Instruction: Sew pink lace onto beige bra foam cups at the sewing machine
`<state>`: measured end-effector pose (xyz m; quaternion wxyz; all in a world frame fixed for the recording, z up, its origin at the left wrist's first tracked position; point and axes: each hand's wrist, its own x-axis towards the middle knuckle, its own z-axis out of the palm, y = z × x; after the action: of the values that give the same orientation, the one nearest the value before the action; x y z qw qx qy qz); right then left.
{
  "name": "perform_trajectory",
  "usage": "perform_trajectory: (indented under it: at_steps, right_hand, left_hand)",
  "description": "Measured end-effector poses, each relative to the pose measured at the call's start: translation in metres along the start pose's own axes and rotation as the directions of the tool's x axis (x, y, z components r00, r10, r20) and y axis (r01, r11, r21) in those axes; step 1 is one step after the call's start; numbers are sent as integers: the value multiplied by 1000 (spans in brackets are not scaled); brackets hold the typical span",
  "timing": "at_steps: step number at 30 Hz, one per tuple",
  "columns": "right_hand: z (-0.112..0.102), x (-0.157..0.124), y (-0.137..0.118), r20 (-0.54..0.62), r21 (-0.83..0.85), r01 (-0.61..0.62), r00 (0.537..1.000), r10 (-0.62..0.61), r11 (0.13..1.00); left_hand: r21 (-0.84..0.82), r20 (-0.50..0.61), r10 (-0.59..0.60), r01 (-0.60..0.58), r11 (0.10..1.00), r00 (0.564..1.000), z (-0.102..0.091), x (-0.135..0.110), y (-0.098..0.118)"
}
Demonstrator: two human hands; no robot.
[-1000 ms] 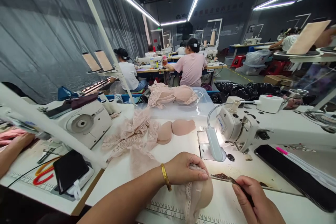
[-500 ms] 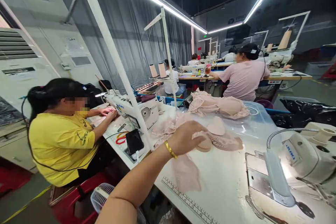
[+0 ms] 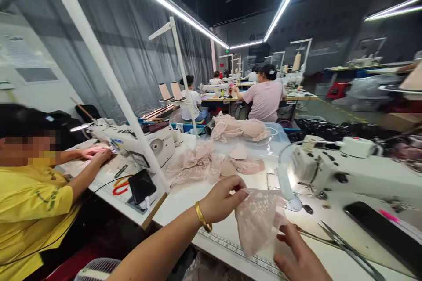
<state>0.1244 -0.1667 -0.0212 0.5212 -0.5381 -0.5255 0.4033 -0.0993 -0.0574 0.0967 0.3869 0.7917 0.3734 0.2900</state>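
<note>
My left hand (image 3: 220, 198), with a gold bangle on the wrist, pinches the top edge of a pale pink lace piece (image 3: 257, 219) and lifts it above the white sewing table (image 3: 198, 197). My right hand (image 3: 298, 252) touches the lace piece's lower right edge from below; its fingers are partly behind the fabric. A heap of pink lace pieces and foam cups (image 3: 214, 162) lies further back on the table. Scissors (image 3: 346, 246) lie flat on the table to the right of my right hand.
A white sewing machine (image 3: 332, 169) with a lamp stands at the right. A clear bin (image 3: 273, 134) holds more pink pieces behind. At the left a person in yellow (image 3: 33, 202) works at another machine (image 3: 138, 142), beside a black phone (image 3: 141, 184). Other workers sit further back.
My left hand dropped the padded piece onto the heap and came back near with a thin lace piece. My right hand has let go of the scissors, which now lie on the table.
</note>
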Motion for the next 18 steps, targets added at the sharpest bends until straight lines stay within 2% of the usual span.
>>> perform_trajectory:
  at_steps: [1, 2, 4, 7, 9, 11, 15, 18]
  right_hand:
    - [7, 3, -10, -7, 123, -41, 999, 42, 991]
    - [11, 6, -18, -28, 234, -91, 995, 100, 968]
    - [14, 9, -30, -50, 386, -150, 982, 183, 910]
    - [12, 6, -37, -74, 458, -168, 971, 226, 873]
    - [11, 3, -36, -104, 451, -160, 968, 229, 878]
    - [8, 1, -33, -138, 436, -148, 964, 228, 888]
    - [2, 1, -30, -187, 396, -111, 962, 199, 911]
    - [-1, 4, -26, -219, 368, -79, 961, 169, 927]
  left_hand:
    - [-202, -21, -52, 47, 978, 998, 7, -2, 1]
    - [-383, -11, -118, 105, 918, 993, 14, -4, 0]
    - [-618, 87, -242, 243, 748, 966, 29, -10, -5]
    - [-735, 279, -374, 447, 509, 885, 53, -17, -16]
    - [-748, 315, -419, 495, 442, 851, 67, -20, -19]
    - [-783, 249, -427, 440, 439, 869, 78, -21, -19]
    - [-837, 98, -363, 274, 473, 927, 90, -24, -17]
    - [-768, 54, -288, 225, 599, 956, 88, -27, -25]
